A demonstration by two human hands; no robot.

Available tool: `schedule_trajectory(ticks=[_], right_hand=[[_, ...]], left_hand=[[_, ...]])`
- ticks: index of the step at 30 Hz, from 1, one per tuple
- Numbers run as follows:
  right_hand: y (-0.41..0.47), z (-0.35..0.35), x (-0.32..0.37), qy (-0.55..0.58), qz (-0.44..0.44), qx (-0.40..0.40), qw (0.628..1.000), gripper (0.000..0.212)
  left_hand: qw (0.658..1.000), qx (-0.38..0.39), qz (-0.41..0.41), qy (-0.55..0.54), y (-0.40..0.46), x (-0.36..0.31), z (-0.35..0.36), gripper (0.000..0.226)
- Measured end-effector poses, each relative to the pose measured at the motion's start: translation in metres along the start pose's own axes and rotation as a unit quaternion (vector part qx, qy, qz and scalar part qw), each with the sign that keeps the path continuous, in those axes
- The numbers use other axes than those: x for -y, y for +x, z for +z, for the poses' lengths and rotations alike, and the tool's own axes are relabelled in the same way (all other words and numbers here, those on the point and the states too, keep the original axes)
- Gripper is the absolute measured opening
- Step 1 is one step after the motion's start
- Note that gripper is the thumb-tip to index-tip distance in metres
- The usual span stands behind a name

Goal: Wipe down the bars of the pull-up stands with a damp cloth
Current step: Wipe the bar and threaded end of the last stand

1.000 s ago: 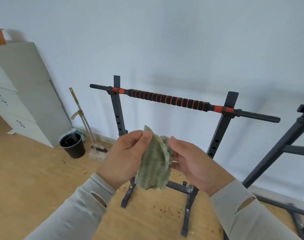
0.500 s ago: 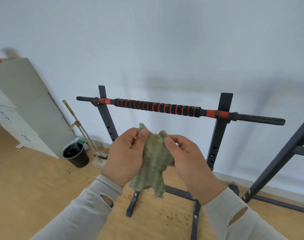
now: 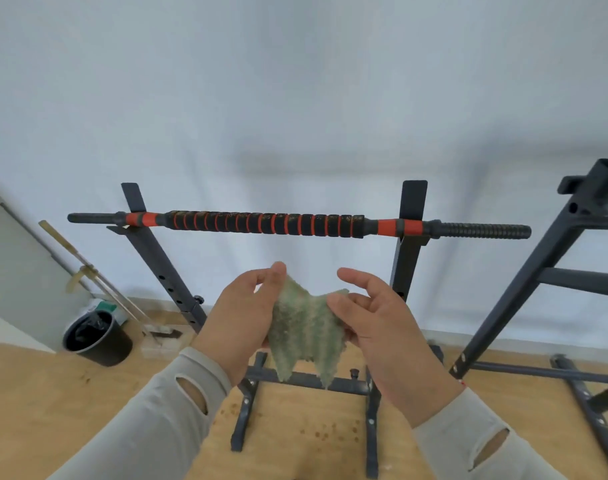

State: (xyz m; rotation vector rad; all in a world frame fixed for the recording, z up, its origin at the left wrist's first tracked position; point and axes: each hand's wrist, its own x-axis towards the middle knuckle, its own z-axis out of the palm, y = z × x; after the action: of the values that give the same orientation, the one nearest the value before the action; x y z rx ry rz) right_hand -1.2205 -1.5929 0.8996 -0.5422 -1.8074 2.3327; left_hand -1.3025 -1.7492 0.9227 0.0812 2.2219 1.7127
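A green ribbed cloth [image 3: 304, 332] hangs spread between both hands at chest height. My left hand [image 3: 242, 318] pinches its upper left corner with thumb and fingers. My right hand [image 3: 375, 318] holds the upper right corner, index finger raised. Behind and above them runs the horizontal bar [image 3: 266, 224] with black foam grip and orange rings, specked with dirt, resting on a dark two-post pull-up stand [image 3: 408, 271]. The cloth is below the bar and apart from it. A second dark stand [image 3: 552, 268] stands at the right.
A black bucket [image 3: 96, 337] sits on the wooden floor at the left by the wall, with a long-handled mop [image 3: 98, 282] leaning beside it. A grey cabinet [image 3: 8, 271] fills the far left edge. The stand's base feet [image 3: 242, 424] reach toward me.
My hands have pulled apart and spread the cloth wider. The view has turned to face the bar squarely and come closer; the second stand shows more at the right.
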Motion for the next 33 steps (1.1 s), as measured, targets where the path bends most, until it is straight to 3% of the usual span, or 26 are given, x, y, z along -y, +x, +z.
schedule_trajectory(ticks=[4,6,11,15,16,18,19,21,23,25,27,30,33], right_hand=[[0.021,0.005,0.008,-0.053,-0.038,-0.079,0.995,0.027],[0.031,0.009,0.015,-0.062,-0.053,-0.095,0.992,0.023],[0.050,0.010,0.032,-0.148,-0.043,-0.118,0.981,0.020],[0.039,0.013,0.046,-0.318,0.008,-0.078,0.945,0.048],[0.036,0.015,0.048,-0.357,0.013,-0.073,0.931,0.045],[0.032,0.017,0.049,-0.414,-0.017,-0.087,0.906,0.017],[0.031,0.014,0.048,-0.425,-0.032,-0.097,0.899,0.018],[0.030,0.006,0.047,-0.370,-0.052,-0.135,0.918,0.027],[0.029,-0.005,0.044,-0.216,-0.058,-0.178,0.958,0.026],[0.031,-0.018,0.041,-0.002,-0.043,-0.167,0.985,0.035],[0.032,-0.031,0.044,0.144,-0.022,-0.123,0.982,0.045],[0.031,-0.055,0.051,0.160,0.036,-0.093,0.982,0.033],[0.036,-0.084,0.057,0.126,0.026,-0.134,0.983,0.030]], left_hand=[[0.986,0.161,0.018,0.028,0.021,0.000,-0.019,0.063],[0.970,0.219,0.062,0.084,0.032,-0.004,-0.024,0.056],[0.921,0.141,0.244,0.270,0.068,-0.015,-0.025,0.010],[0.893,0.177,0.314,0.270,0.086,-0.029,-0.023,0.008],[0.889,0.195,0.320,0.264,0.089,-0.034,-0.022,0.008],[0.886,0.237,0.318,0.239,0.092,-0.043,-0.018,0.008],[0.888,0.256,0.315,0.216,0.094,-0.047,-0.016,0.007],[0.901,0.282,0.294,0.148,0.098,-0.054,-0.009,0.006],[0.917,0.306,0.242,0.078,0.102,-0.058,0.004,0.004],[0.921,0.336,0.197,0.028,0.104,-0.059,0.022,0.008],[0.917,0.351,0.190,0.012,0.105,-0.060,0.041,0.010],[0.912,0.361,0.196,0.014,0.108,-0.065,0.065,0.016],[0.896,0.330,0.272,0.117,0.114,-0.069,0.085,0.021]])
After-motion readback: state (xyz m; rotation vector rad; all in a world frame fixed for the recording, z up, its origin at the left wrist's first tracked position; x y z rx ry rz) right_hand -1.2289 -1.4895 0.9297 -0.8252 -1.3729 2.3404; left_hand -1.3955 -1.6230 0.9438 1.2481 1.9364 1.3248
